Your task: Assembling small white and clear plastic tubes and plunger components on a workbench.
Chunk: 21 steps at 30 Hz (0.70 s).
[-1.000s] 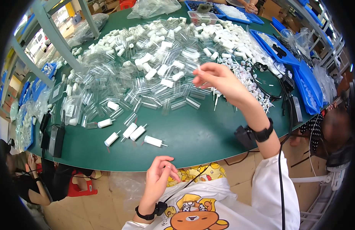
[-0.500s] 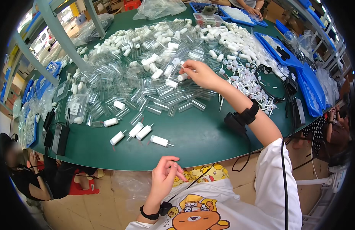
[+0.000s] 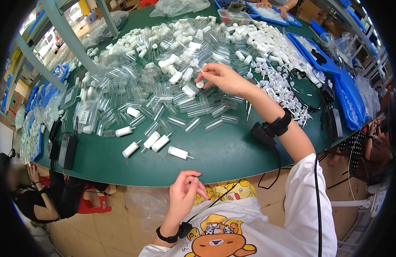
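My right hand is pinched above the heap. Between its fingertips is a thin stem with a round translucent disc head, and a white foam-like cylinder sits against its lower fingers. My left hand hovers at the table's near edge, its fingers loosely bent and apart, with nothing visible in them. Several white cylinders with stems poking out, such as the one nearest the edge, lie at the front left. Under and around my right hand spread clear plastic tubes and loose white cylinders.
White disc-headed stems are piled to the right, beside black cables. Blue trays line the right side. Left are a clear box, a black device and a grey rack post. Another person's hands work at the far side.
My right hand has shifted slightly left, carrying the disc-headed stem and the white cylinder with it. Some clear tubes beneath it have spread toward me. My left hand stays nearly still.
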Each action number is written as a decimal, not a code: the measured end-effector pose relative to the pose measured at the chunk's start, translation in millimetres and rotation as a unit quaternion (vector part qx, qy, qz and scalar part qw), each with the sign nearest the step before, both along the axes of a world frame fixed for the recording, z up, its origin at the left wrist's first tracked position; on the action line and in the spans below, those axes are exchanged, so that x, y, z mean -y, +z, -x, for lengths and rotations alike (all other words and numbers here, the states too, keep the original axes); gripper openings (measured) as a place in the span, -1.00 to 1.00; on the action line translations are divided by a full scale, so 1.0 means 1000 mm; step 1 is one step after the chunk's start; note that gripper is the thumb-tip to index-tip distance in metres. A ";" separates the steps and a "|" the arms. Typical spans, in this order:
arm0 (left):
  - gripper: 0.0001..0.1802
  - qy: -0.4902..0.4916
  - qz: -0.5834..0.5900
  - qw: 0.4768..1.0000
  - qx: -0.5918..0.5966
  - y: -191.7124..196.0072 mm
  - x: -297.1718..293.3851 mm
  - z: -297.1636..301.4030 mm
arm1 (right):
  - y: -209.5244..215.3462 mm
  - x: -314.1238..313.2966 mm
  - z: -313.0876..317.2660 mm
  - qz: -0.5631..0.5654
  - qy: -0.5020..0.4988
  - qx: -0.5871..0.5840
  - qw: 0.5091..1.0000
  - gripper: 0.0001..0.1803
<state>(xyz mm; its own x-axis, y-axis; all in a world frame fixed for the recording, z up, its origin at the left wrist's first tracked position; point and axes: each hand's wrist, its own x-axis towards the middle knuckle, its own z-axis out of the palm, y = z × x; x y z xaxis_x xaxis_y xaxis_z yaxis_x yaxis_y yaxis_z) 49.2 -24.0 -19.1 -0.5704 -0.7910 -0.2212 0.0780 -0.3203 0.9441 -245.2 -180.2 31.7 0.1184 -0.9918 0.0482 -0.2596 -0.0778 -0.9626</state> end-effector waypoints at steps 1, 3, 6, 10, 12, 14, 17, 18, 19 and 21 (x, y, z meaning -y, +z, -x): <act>-0.83 0.000 0.001 1.000 0.006 0.001 0.000 0.000 | 0.004 -0.003 -0.001 -0.008 -0.002 -0.004 1.000 -0.78; -0.83 -0.002 0.001 1.000 0.017 0.003 0.001 0.001 | 0.022 -0.021 -0.006 -0.045 -0.053 -0.019 0.997 -0.78; -0.81 -0.020 -0.001 1.000 -0.008 0.006 0.003 0.003 | 0.042 -0.054 -0.012 -0.030 -0.094 0.000 0.995 -0.78; -0.72 -0.034 -0.047 0.998 -0.034 0.017 0.010 0.002 | 0.050 -0.111 -0.044 0.021 -0.069 0.086 0.994 -0.76; -0.66 -0.052 -0.080 0.993 -0.074 0.022 0.017 0.007 | 0.040 -0.143 -0.058 -0.004 -0.062 0.137 0.989 -0.77; -0.63 -0.032 -0.092 0.987 -0.130 0.024 0.018 0.014 | 0.032 -0.172 -0.075 -0.039 -0.044 0.189 0.980 -0.77; -0.61 -0.050 -0.095 0.982 -0.156 0.022 0.018 0.026 | 0.014 -0.199 -0.083 -0.119 -0.024 0.274 0.954 -0.77; -0.60 -0.062 -0.092 0.982 -0.152 0.022 0.018 0.028 | 0.007 -0.204 -0.084 -0.131 -0.026 0.297 0.946 -0.77; -0.61 -0.069 -0.079 0.988 -0.112 0.021 0.017 0.029 | 0.001 -0.207 -0.085 -0.129 -0.032 0.309 0.942 -0.77; -0.62 -0.068 -0.061 0.991 -0.097 0.020 0.016 0.033 | -0.008 -0.213 -0.087 -0.124 -0.045 0.332 0.934 -0.77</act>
